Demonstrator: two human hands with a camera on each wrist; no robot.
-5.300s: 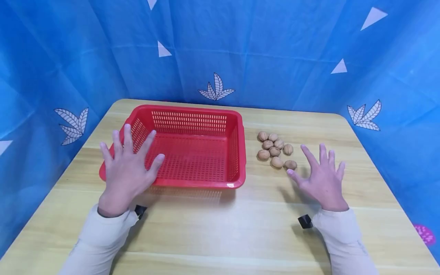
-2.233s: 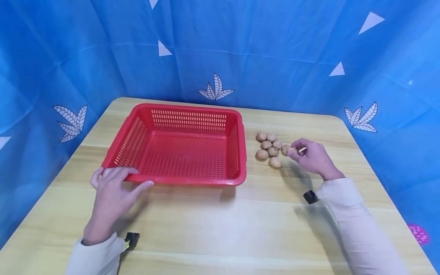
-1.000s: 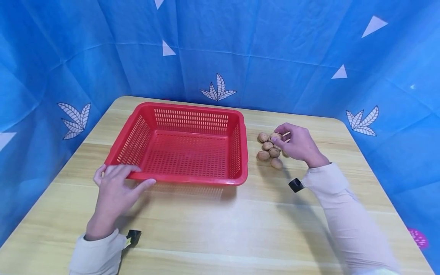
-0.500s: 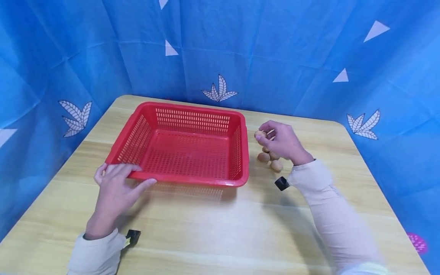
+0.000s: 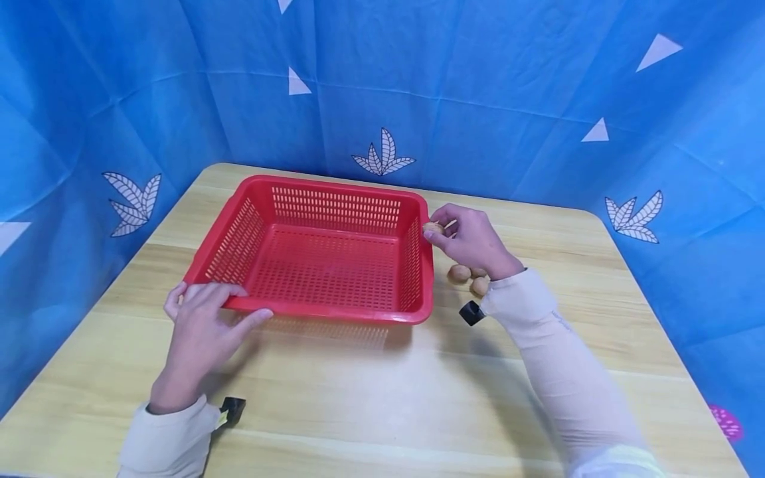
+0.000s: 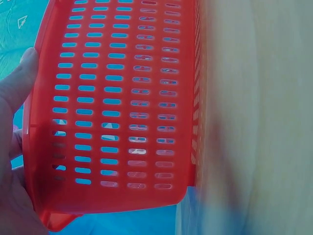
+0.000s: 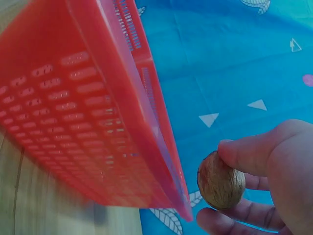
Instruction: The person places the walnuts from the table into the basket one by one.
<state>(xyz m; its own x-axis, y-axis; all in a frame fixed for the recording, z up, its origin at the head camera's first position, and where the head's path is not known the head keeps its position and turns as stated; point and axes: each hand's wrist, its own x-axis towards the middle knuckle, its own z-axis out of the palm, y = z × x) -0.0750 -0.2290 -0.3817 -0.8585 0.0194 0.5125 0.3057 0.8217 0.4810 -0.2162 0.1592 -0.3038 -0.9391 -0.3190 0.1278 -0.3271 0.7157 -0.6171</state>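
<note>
Left hand (image 5: 203,326): curls over red basket (image 5: 335,313), seemingly steadying it.
Right hand (image 5: 471,240): pinches walnut (image 7: 220,182), apparently raised to clear the basket.

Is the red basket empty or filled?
Empty: the red basket shows its bare slotted floor in the head view; the right hand holds a walnut.

The head view is bright and even, apparently lit from above, with pale glare on the desk (image 5: 370,405) and soft shadows beside both sleeves (image 5: 562,372) and below the basket (image 5: 335,313). The wrist views look duller and softer; the left blurs the desk, the right shows the walnut (image 7: 221,181) fairly crisply.
</note>
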